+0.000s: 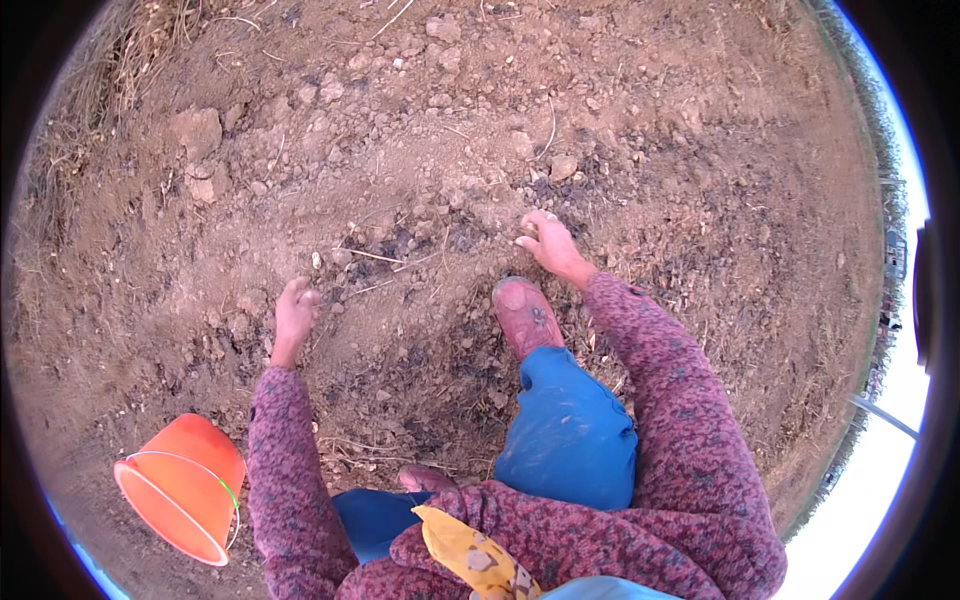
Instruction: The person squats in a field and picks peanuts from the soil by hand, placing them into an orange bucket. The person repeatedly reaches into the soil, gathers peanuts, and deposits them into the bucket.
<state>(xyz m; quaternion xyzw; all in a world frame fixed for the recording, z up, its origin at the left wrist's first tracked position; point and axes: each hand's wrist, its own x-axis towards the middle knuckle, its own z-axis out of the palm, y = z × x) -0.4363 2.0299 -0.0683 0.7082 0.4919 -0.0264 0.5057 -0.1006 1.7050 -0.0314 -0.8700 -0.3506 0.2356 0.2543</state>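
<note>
My left hand (296,313) is low over loose brown soil with its fingers curled in. Just beyond its fingertips lies a small pale pod-like piece (316,260), beside a round clod (341,257). Whether anything is inside the left fingers cannot be made out. My right hand (553,246) reaches to the ground ahead of my pink shoe (527,316). Its thumb and fingers bend around a small yellowish spot, too small to identify. Dry stalks (367,256) lie on the soil between the hands.
An orange plastic bucket (196,457) with a wire handle and green grip stands left of my left forearm; its contents are hidden. Larger clods (197,133) lie ahead on the left. Dry grass (135,67) edges the far left. A yellow patterned cloth (472,551) hangs at my chest.
</note>
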